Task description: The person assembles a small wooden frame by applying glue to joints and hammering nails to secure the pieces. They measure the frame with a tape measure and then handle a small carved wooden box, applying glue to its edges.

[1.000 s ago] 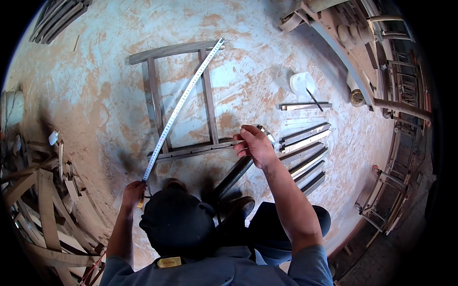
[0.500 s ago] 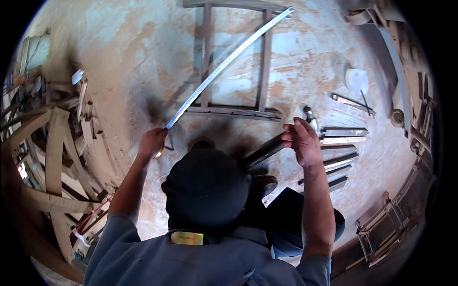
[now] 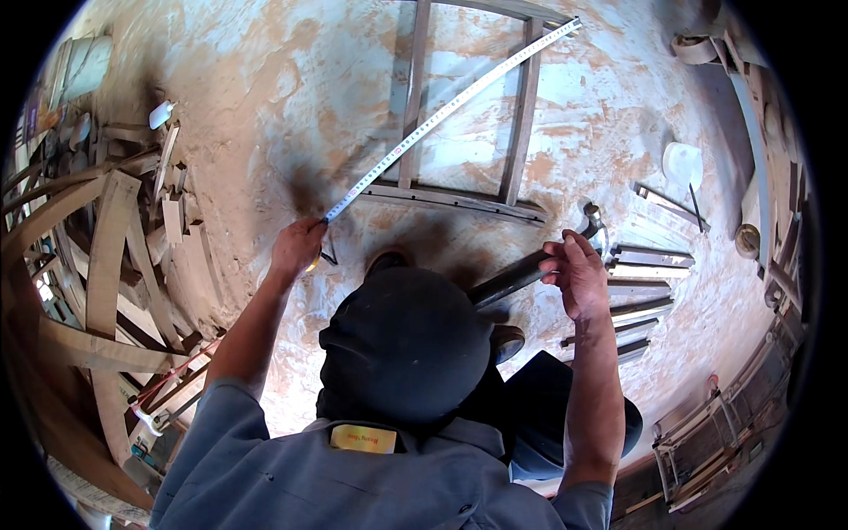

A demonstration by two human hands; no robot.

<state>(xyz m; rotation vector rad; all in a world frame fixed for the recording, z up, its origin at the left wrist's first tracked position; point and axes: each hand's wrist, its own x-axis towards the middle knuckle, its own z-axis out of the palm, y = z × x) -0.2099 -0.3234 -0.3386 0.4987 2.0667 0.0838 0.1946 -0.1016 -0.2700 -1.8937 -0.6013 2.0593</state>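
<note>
A wooden frame [image 3: 521, 124] of several slats lies flat on the dusty floor. A long tape measure blade [image 3: 450, 110] stretches diagonally across it from the far right corner to my left hand [image 3: 299, 246], which grips the tape's near end by the frame's near left corner. My right hand [image 3: 576, 272] holds a hammer [image 3: 530, 269] by its dark handle, its metal head up near the frame's near right corner. My dark head covering and grey shirt fill the lower middle.
Several dark wooden slats [image 3: 649, 269] lie in a row at right, near a white cup [image 3: 682, 163]. Curved wooden pieces and offcuts [image 3: 115, 256] are heaped at left. Chair frames [image 3: 715, 433] stand at lower right.
The view has shifted so the frame and tape sit higher and farther right. My left hand has drawn the tape end nearer; my right hand keeps the hammer, now closer to the frame's corner.
</note>
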